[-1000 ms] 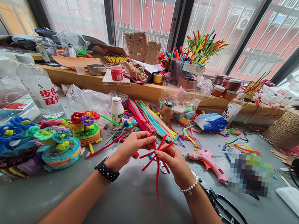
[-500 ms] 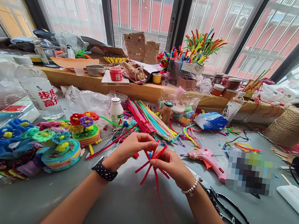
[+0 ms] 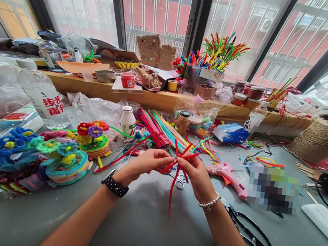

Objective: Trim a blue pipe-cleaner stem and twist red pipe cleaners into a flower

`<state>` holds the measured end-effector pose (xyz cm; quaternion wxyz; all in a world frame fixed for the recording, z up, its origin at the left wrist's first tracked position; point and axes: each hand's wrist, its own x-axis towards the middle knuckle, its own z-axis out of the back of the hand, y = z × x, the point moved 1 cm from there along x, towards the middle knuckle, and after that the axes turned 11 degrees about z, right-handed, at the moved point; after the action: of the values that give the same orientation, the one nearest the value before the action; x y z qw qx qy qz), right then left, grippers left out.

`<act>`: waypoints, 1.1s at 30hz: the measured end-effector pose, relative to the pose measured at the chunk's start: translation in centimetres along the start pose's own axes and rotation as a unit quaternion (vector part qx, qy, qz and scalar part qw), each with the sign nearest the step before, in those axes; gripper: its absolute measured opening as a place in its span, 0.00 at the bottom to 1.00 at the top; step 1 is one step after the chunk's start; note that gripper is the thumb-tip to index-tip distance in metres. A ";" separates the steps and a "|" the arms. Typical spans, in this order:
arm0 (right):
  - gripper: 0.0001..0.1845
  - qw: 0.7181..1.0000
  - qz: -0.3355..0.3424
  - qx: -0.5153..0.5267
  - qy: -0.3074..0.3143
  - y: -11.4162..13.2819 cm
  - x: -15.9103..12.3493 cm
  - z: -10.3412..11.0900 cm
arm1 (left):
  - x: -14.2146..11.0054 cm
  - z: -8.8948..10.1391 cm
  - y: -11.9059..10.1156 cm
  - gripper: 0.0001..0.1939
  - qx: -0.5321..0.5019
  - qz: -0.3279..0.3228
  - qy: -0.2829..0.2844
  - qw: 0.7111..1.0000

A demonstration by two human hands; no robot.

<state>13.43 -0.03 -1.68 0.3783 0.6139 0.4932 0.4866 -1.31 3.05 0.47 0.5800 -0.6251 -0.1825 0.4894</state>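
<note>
Between my hands is a star-shaped bunch of red pipe cleaners (image 3: 173, 184), its several arms spreading from a crossed centre and one longer strand hanging down. My left hand (image 3: 154, 161) pinches it from the left with thumb and forefinger. From the right, my right hand (image 3: 196, 175) grips it close to the centre. Small scissors (image 3: 179, 182) lie on the table just behind the red strands, partly hidden. A bundle of coloured pipe cleaners (image 3: 163, 129) lies beyond my hands.
Pipe-cleaner flowers (image 3: 10, 145) and round coiled pieces (image 3: 67, 166) stand at the left. To the right lie a pink glue gun (image 3: 229, 178) and black-handled scissors (image 3: 254, 231). A white bottle (image 3: 128, 121), brown jar (image 3: 183, 122) and twine spool (image 3: 322, 138) stand further back.
The red pipe-cleaner star has turned in my fingers, with its arms now pointing up and the long strand hanging straighter. My hands have shifted slightly, and the small scissors now show.
</note>
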 end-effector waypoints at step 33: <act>0.08 1.000 -0.016 -0.001 0.026 0.4 -0.2 -0.3 | -0.3 0.1 0.0 0.18 0.068 -0.037 -0.065 0.995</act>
<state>13.19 -0.33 -1.27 0.3736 0.5928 0.5124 0.4965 -1.53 2.84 0.67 0.6255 -0.5441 -0.2095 0.5185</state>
